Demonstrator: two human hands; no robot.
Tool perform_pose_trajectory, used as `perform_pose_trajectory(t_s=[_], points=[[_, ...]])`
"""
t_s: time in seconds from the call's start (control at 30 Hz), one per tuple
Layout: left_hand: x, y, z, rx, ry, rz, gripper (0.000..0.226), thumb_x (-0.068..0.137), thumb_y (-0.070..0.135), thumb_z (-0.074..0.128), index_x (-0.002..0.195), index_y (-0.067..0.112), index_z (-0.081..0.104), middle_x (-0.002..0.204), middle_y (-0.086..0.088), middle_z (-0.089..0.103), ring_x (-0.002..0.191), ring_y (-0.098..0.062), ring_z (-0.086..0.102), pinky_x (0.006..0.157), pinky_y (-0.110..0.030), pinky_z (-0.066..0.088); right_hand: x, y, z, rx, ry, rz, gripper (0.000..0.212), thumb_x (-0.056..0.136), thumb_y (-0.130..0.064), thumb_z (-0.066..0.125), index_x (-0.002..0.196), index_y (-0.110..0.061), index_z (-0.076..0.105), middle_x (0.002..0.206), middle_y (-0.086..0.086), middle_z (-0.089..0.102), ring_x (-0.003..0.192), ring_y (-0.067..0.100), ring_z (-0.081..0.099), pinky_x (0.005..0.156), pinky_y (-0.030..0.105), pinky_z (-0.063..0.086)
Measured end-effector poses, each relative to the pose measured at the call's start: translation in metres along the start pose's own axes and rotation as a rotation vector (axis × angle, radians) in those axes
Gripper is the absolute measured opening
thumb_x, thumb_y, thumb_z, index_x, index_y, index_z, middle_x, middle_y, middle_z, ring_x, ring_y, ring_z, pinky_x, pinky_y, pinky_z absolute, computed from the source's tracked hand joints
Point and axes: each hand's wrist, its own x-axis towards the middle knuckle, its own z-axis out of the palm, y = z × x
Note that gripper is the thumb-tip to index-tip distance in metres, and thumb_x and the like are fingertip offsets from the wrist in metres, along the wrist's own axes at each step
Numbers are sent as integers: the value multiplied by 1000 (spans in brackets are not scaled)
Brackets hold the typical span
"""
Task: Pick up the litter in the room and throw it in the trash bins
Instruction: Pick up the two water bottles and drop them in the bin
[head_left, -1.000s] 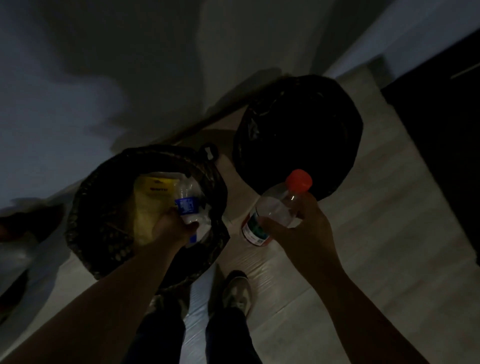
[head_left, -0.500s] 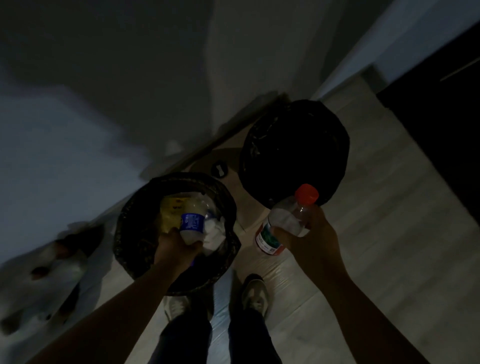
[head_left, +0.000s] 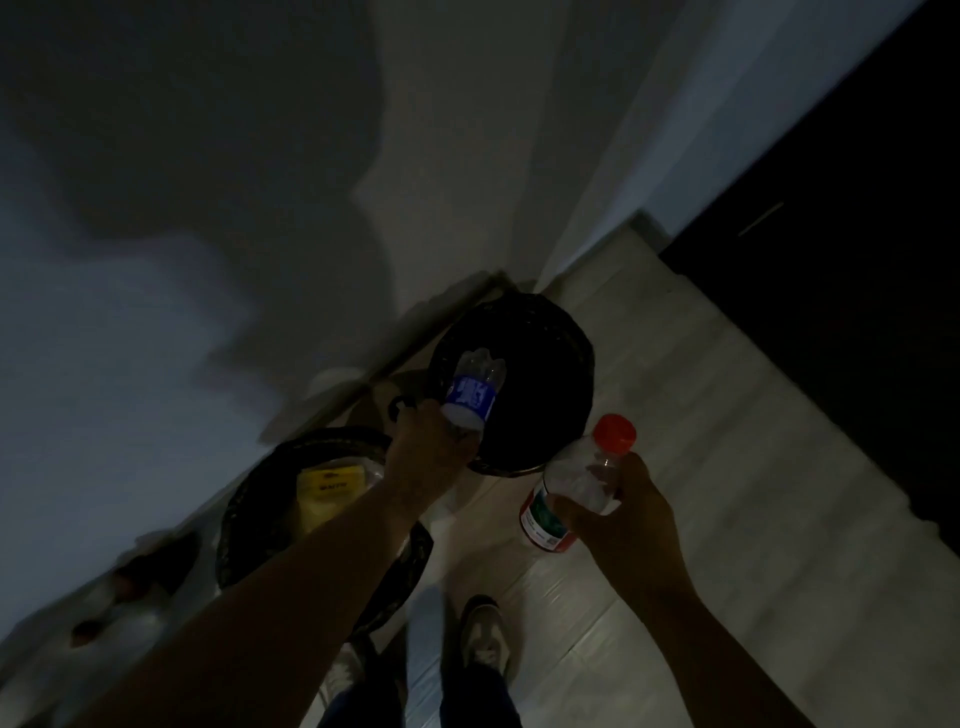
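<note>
The room is dark. The inside of the far bin (head_left: 569, 358) shows only black, and the blurred shapes at the lower left cannot be named. The left forearm hides part of the near bin (head_left: 248, 512), where a yellow packet (head_left: 327, 491) lies. The left grip (head_left: 426, 457) reaches forward and clasps a blue-label bottle (head_left: 470, 397) by one end, over the far bin's mouth. The right grip (head_left: 623, 514) is curled round a red-cap bottle (head_left: 576, 480), above the floor (head_left: 727, 467) beside this bin.

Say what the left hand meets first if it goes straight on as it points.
Likely the far black bin: the left hand aims its blue-labelled bottle at that bin's mouth, though depth is unclear.
</note>
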Motion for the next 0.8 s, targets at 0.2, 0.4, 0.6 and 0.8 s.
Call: perform_pose_trajectory(t_s=[0.2,0.4,0.6,0.8], points=[[30,19,20,215,20,39,64,88,29,64,136,-1,35,133,-22,43,116,-36,50,95,-43,46,28,9,-10,30,17,-1,49,76,-15,78,113,-26,47,94,-18,55,79,-14,58,52,-1,42],[24,-9,14,314,-51,120,25,87,21,60,104,4,58,101,-8,62,93,-24,61,69,-33,50,53,6,-1,45,23,1,46,78,-16,77,113,-23,49,97,-13,59,90,4,61,57,9,45],[5,-35,-11,403,-98,101,28,87,22,61,108,3,58,106,-12,63,101,-26,60,85,-35,50,94,-18,21,-24,-1,7,75,78,-15,77,142,-15,38,135,5,52,126,24,50,105,38,43],[-6,-35,-29,437,-81,106,28,87,26,62,109,9,60,106,-8,63,97,-20,61,76,-26,48,103,-25,33,-266,19,58,58,81,-21,75,131,-7,49,121,11,59,108,23,58,83,29,49]])
